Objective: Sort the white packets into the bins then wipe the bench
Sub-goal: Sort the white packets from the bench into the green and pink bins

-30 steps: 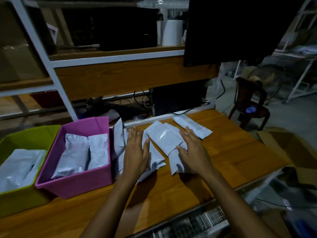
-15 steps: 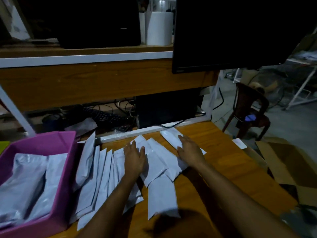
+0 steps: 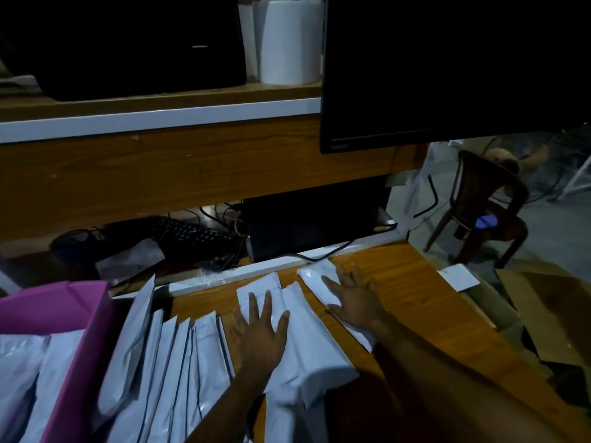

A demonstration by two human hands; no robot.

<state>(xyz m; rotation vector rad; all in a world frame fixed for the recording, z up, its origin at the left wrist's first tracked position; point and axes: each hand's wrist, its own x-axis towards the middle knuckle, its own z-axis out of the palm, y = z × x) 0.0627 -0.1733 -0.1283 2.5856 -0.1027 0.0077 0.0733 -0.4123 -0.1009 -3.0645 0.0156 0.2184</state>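
Bench [image 3: 412, 282]: wooden top, dimly lit, running from the white rail at the back toward the person.
Left hand [image 3: 260, 334]: palm down, fingers spread wide, pressed flat on the central packets [image 3: 307, 343]; nothing gripped.
Right hand [image 3: 355, 298]: at about 1 o'clock from the left hand, fingers splayed open, resting flat on the far packet [image 3: 315, 278]; nothing gripped.
Central packets: white, overlapping, lying flat in the middle of the bench – partly under the left palm and wrist.
Far packet: white, lying at an angle near the back rail, its near end under the right hand.
Leaning packets [image 3: 166, 369]: a fanned row of white packets at 9 o'clock from the left hand, propped edge-up against the pink bin [image 3: 80, 356].
Pink bin: at the left edge of the bench; binned packets [image 3: 28, 375] lie inside it.
Monitor [image 3: 447, 68]: dark screen at 12 to 1 o'clock above the bench.
Paper roll [image 3: 289, 43]: white, upright on the upper shelf.
Chair [image 3: 479, 206]: dark – on the floor at 2 o'clock, beyond the bench corner.
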